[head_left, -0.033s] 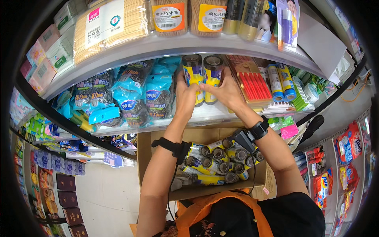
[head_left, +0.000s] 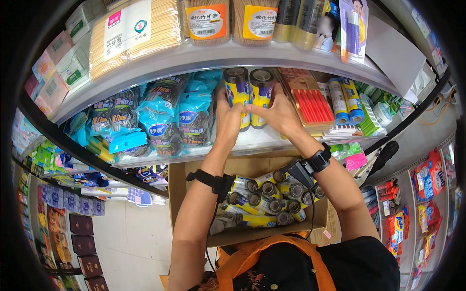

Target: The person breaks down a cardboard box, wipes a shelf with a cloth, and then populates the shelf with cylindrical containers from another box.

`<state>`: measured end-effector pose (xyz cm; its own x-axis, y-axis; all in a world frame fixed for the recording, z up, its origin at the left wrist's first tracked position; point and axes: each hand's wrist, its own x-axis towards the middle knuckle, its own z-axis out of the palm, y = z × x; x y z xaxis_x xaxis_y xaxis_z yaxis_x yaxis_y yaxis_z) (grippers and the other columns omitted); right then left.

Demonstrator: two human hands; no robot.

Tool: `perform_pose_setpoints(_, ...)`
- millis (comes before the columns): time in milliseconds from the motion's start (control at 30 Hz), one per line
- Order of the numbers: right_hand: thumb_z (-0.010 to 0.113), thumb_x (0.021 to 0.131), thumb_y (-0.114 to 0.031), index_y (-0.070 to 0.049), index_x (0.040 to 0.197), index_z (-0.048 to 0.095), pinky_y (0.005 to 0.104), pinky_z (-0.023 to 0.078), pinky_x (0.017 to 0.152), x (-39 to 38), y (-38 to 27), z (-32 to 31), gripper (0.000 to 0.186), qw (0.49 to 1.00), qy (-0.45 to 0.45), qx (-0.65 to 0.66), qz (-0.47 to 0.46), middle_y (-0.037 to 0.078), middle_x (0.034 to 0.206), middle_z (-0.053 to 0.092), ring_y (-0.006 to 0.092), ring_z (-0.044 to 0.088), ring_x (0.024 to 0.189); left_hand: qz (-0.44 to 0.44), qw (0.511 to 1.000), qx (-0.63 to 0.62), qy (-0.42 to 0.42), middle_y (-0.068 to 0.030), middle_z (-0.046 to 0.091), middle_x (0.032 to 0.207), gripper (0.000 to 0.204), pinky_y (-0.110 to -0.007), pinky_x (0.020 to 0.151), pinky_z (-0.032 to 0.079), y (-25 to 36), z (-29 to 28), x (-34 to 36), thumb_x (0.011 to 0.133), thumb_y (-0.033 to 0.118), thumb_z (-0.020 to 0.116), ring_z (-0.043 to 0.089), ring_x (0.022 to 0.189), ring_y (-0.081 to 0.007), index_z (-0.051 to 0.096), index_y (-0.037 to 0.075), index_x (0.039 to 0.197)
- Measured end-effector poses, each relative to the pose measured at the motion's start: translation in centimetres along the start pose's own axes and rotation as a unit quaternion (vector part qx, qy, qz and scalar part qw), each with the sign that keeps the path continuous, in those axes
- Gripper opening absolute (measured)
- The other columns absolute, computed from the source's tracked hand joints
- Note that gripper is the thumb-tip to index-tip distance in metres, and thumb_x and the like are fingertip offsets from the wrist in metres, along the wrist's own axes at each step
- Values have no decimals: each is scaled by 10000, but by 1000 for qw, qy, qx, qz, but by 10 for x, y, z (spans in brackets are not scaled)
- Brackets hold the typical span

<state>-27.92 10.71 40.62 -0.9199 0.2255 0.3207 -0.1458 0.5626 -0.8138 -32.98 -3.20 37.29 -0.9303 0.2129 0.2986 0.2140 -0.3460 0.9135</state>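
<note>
Nearest, orange apron straps [head_left: 242, 261] cross a black shirt [head_left: 361, 262]. Beyond them an open cardboard box [head_left: 177, 194] holds a jumble of dark rolls with yellow-and-blue labels [head_left: 268, 203]. Both forearms reach out above the box, each wrist wearing a black band [head_left: 211, 182].

The left hand [head_left: 228, 116] is clasped around the left roll [head_left: 237, 92], and the right hand [head_left: 280, 114] around the right roll [head_left: 262, 94]; their thumbs come together in front. The two labelled rolls are held side by side, dark ends up, over a white shelf [head_left: 228, 148]; whether they bear on it cannot be told.

Left of them lie blue packets of steel-wool scourers [head_left: 158, 128]; right of them are a pack of red sticks [head_left: 313, 106] and two blue-and-yellow rolls [head_left: 345, 101].

Above and beyond, an upper shelf [head_left: 218, 60] carries a wide pack of bamboo sticks [head_left: 145, 43] and toothpick tubs [head_left: 208, 20].
</note>
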Motion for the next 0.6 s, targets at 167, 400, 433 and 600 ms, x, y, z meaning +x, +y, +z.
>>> perform_pose_setpoints(167,852,629,-247,19,1157,476,395,483,846,-6,35,24,701,997,6,7,-82,210,1029,609,330,609,985,43,999,24,6,-141,595,1023,555,-321,797,474,-10,-5,8,690,17,517,585,908,-236,479,-37,1241)
perform_pose_setpoints(400,857,628,-267,4,1187,449,437,482,861,-6,24,41,744,998,67,15,12,216,1085,590,363,597,1010,39,992,108,52,-230,613,1082,550,-397,879,457,-8,2,14,736,57,483,598,976,-375,482,-53,1274)
perform_pose_setpoints(433,837,656,-272,2,1211,420,455,482,862,-3,23,44,746,997,71,-29,20,235,1121,564,388,593,1017,43,992,109,54,-230,613,1082,550,-397,879,457,-8,3,16,736,57,483,598,976,-375,482,-53,1274)
perform_pose_setpoints(600,743,760,-260,-12,1302,303,499,480,860,16,31,60,741,991,91,-82,54,296,1213,479,465,572,1041,94,969,195,123,-326,474,1302,670,-454,1056,332,-18,21,22,752,-15,477,441,1208,-482,324,-75,1402)
